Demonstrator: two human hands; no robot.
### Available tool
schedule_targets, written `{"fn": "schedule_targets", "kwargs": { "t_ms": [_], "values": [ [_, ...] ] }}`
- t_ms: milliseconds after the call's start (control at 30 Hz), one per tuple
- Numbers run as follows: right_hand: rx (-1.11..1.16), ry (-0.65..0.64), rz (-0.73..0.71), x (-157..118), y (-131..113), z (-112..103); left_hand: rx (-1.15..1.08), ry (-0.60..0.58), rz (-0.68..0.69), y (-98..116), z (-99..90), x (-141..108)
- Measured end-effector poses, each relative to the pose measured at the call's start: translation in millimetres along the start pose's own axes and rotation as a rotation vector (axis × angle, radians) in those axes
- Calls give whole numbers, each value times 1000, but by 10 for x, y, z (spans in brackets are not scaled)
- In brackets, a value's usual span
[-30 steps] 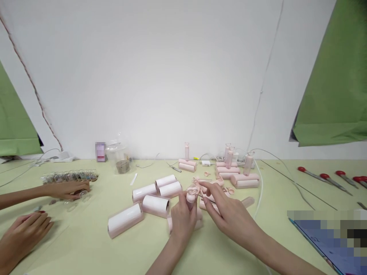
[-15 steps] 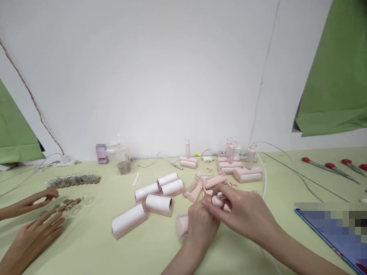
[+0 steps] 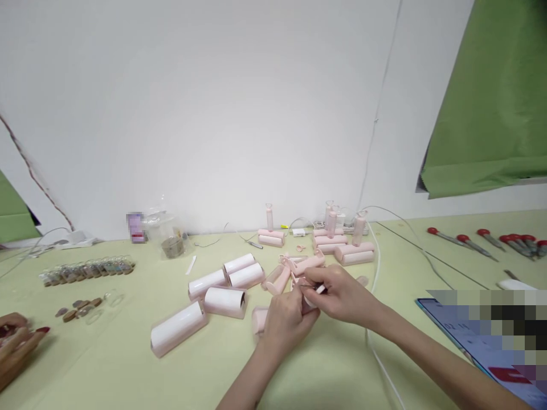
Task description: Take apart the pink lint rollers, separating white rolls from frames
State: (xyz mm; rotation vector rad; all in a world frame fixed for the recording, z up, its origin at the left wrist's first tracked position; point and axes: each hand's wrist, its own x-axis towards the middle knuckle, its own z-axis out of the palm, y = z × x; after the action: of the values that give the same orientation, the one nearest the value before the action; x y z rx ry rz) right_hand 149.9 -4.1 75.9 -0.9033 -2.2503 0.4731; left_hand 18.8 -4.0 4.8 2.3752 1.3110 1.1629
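The fingers of the left hand (image 3: 287, 314) are closed round a small pink piece (image 3: 308, 304), mostly hidden by the hand, and the fingers of the right hand (image 3: 342, 291) pinch a thin tool (image 3: 306, 286) against its top; a white part (image 3: 320, 289) shows beside those fingertips, though whether it belongs to the tool or the piece cannot be told. The step in hand looks like fine work on that piece, one hand bracing and the other working the tip. Any further move calls for a firm left grip and small, controlled pressure from the right, with the tip kept off the bracing fingers. Just beside the left hand, a pink cylinder (image 3: 258, 320) lies on the tabletop (image 3: 239, 376). Just beyond the hands, loose pink parts (image 3: 308, 263) lie in a heap, and farther off, towards the far edge, stand slim pink bottles (image 3: 359, 230) near pink-cased rollers (image 3: 354, 253). White rolls (image 3: 179, 329) are grouped to the left of the hands. Towards the right edge lie red-ended tools (image 3: 470, 245) and a blue-edged flat item (image 3: 453, 327), partly blurred; at the left edge is a co-worker's hand (image 3: 17, 347), near a row of small glass bottles (image 3: 88, 270).
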Motion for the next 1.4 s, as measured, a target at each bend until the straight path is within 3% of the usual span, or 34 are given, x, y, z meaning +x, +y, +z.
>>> {"fn": "schedule_targets", "kwargs": {
  "t_ms": [133, 333, 500, 567, 667, 767, 900, 1000, 1233, 1400],
  "values": [
    [-33, -18, -81, -10, 5, -68, -65, -33, -3, 13, 6, -12],
    [49, -294, -298, 32, -38, -170, -288, -119, -82, 119, 70, -97],
    [237, -464, -305, 255, -102, -222, -570, -199, -126, 183, 45, -171],
    [278, -536, -264, 404, -105, -274, -609, -147, -146, 150, 43, -188],
    [182, -453, -140, 618, 15, -326, -578, 42, -252, 42, 48, -180],
    [-33, -298, 16, 716, 311, -271, -564, 90, -244, -66, 17, -154],
    [-227, -243, 153, 629, 752, -91, -611, 41, -123, -121, -91, -145],
    [-364, -219, 207, 519, 935, 17, -645, -58, -133, -110, -188, -136],
    [-523, -214, 298, 396, 1013, 49, -528, -163, -205, -99, -278, -87],
    [-561, -260, 363, 302, 972, -239, -440, -169, -151, -144, -161, -122]
  ]
}}
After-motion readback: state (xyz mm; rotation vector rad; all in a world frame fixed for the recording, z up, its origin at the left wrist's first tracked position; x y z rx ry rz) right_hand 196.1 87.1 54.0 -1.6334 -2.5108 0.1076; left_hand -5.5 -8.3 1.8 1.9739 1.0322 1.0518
